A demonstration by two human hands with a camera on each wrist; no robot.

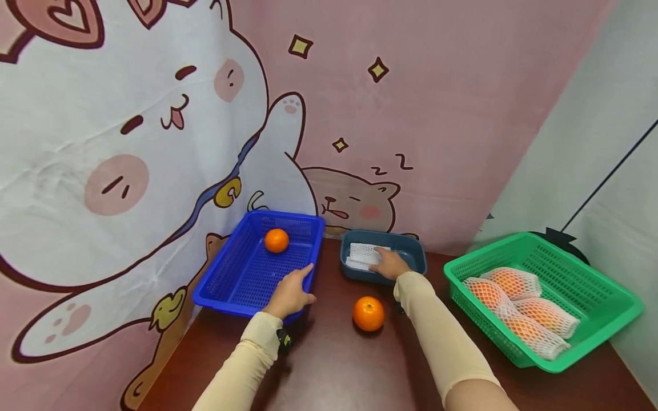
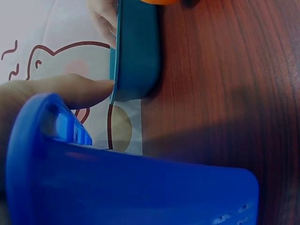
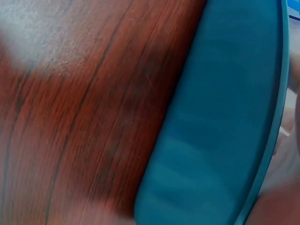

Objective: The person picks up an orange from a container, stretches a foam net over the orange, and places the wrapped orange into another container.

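Note:
My left hand [image 1: 291, 292] is over the right side of the blue basket [image 1: 209, 288], index finger extended and thumb apart, with nothing between them. In the left wrist view the thumb [image 2: 77, 90] shows beyond the basket's rim. An orange [image 1: 276, 241] lies inside that basket. My right hand [image 1: 390, 264] reaches into the teal box [image 1: 411, 246], its fingertips at the white foam net sleeves [image 1: 362, 254]. The right wrist view mostly hides these fingers behind the box wall [image 3: 211, 140], so their grip is unclear. Another orange [image 1: 368, 314] sits on the table between my forearms.
To the right, a green basket [image 1: 606, 297] holds several oranges in white foam nets [image 1: 545, 317]. A dark red-brown wooden table [image 1: 349, 371] carries everything. Behind it hangs a pink cartoon cloth [image 1: 437, 131]. The teal box stands between the blue and green baskets, against the cloth.

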